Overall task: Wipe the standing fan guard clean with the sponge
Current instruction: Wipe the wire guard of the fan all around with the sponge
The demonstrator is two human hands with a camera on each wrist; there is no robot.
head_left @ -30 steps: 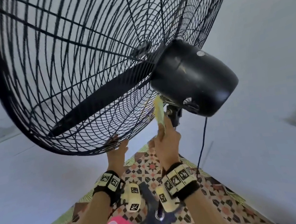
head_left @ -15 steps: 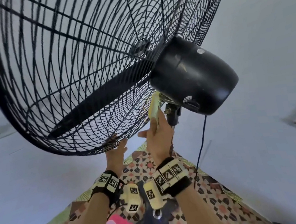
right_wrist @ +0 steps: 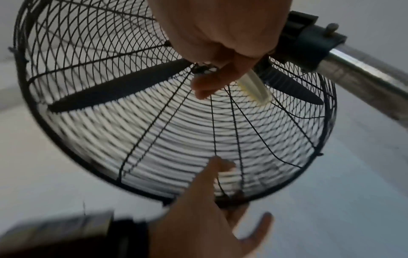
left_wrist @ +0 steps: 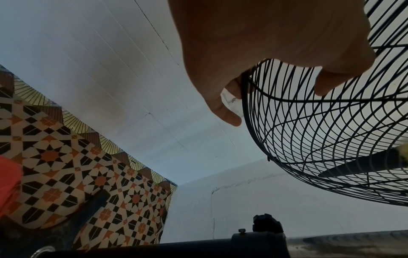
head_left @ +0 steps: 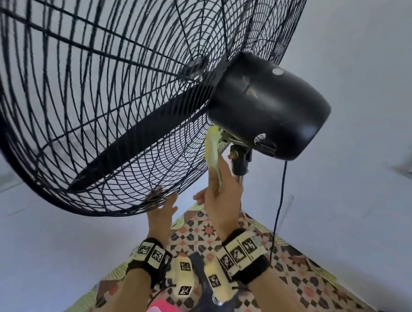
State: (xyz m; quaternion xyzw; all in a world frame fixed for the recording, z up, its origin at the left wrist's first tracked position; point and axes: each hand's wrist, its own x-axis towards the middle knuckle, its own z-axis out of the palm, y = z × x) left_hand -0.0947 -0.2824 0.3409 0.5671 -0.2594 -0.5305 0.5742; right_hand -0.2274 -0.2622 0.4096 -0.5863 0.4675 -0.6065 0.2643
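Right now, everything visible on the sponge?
The sponge is a thin pale yellow-green pad, soft-looking, seen edge-on. It stands roughly upright, its top against the rear wires of the fan guard, just below the black motor housing. The right hand pinches its lower end; its upper part stands free above the fingers. Wet or dry: cannot tell.

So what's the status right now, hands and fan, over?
Left hand grips fan guard's bottom rim. Right hand holds yellow sponge against rear mesh beside motor housing. Housing and neck bracket crowd the sponge.
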